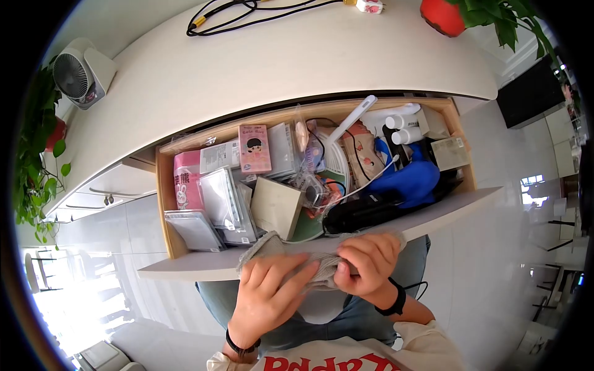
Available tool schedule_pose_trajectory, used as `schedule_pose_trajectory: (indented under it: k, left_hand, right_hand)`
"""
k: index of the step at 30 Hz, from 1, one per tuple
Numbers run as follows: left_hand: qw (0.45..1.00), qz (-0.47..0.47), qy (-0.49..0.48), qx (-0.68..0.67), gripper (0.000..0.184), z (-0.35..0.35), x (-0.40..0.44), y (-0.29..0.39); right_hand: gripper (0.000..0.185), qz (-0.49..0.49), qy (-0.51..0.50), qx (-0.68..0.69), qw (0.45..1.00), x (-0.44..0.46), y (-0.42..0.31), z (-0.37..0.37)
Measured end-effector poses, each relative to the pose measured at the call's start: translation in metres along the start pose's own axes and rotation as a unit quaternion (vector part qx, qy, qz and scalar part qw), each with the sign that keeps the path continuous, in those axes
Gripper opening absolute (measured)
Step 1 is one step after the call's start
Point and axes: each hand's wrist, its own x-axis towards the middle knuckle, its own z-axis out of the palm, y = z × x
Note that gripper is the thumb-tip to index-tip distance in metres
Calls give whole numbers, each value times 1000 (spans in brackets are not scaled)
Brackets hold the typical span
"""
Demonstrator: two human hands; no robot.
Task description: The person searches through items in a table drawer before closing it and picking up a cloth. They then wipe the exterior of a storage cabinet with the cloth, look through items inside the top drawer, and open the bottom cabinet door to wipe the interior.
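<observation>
A grey knitted cloth (322, 267) is bunched between both hands, just in front of the open drawer's front panel (185, 267). My left hand (270, 287) closes on its left part, fingers pointing up and right. With thumb and fingers curled, my right hand (369, 263) grips the right part. Some of the cloth is covered by the fingers. Right behind it in the drawer are a cream box (276, 207), a black item (365, 213) and a blue item (411, 184); I cannot make out what the last two are.
The drawer also holds a pink box (254, 148), flat plastic-wrapped packs (221, 198), a white-handled brush-like item (352, 117) and white bottles (405, 135). Above it, the cabinet top (297, 65) carries a black cable (272, 28), a small fan (77, 73) and a red plant pot (442, 17).
</observation>
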Motion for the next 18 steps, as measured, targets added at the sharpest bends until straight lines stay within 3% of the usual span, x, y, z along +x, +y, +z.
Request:
schedule_pose_trajectory:
  k: [5, 8, 10, 12, 15, 18]
  left_hand:
    - [998, 25, 52, 23, 49, 12, -11, -7]
    - [982, 18, 186, -28, 42, 33, -20, -3]
    - [950, 47, 284, -117, 27, 49, -43, -1]
    - [925, 4, 326, -196, 19, 80, -73, 1]
    - [863, -273, 229, -359, 20, 184, -125, 4]
    - [778, -356, 112, -506, 23, 261, -109, -21]
  right_hand:
    - [12, -15, 1, -18, 1000, 0, -7, 8]
    - [12, -26, 6, -37, 999, -3, -5, 9]
    - [13, -33, 14, -43, 998, -4, -4, 11]
    - [14, -38, 40, -37, 998, -6, -4, 15]
    - [15, -54, 57, -37, 996, -11, -1, 18]
    - [16, -64, 72, -42, 995, -16, 1, 21]
